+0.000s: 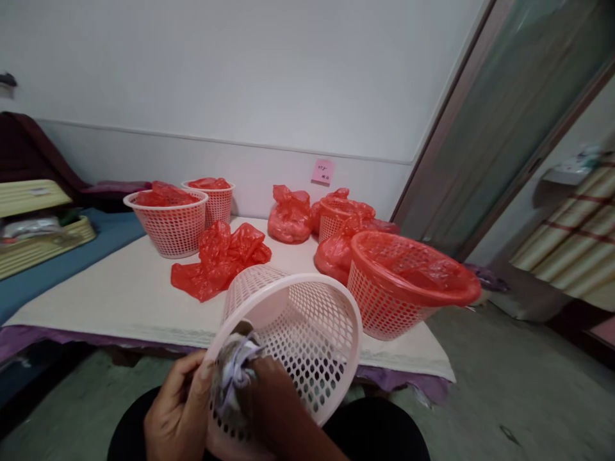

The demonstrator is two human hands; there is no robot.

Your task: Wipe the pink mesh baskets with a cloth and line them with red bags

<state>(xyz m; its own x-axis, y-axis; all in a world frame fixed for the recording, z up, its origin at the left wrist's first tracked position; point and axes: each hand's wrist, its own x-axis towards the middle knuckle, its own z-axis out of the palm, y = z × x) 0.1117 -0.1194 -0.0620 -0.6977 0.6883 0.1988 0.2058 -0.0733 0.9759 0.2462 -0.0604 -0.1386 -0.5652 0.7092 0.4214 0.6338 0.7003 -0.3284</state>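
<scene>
A pale pink perforated plastic basket (353, 320) lies tilted on its side over my lap, its mouth turned toward me. My left hand (180, 410) grips its rim at the lower left, thumb on the near side. Reaching inside the basket, my right hand (270, 384) presses a crumpled greyish-white cloth (234, 378) against the inner wall; motion blurs it a little and its fingertips are hidden. Just beyond the basket, a crumpled red plastic bag (225, 256) rests on the white-covered table.
Two pale baskets with red bags, the nearer basket (173, 224) and a smaller basket (218, 202), stand at the back left. A red-lined basket (408, 282) is at the right, beside a filled red bag (289, 218) and others. A pink note (323, 171) is on the wall.
</scene>
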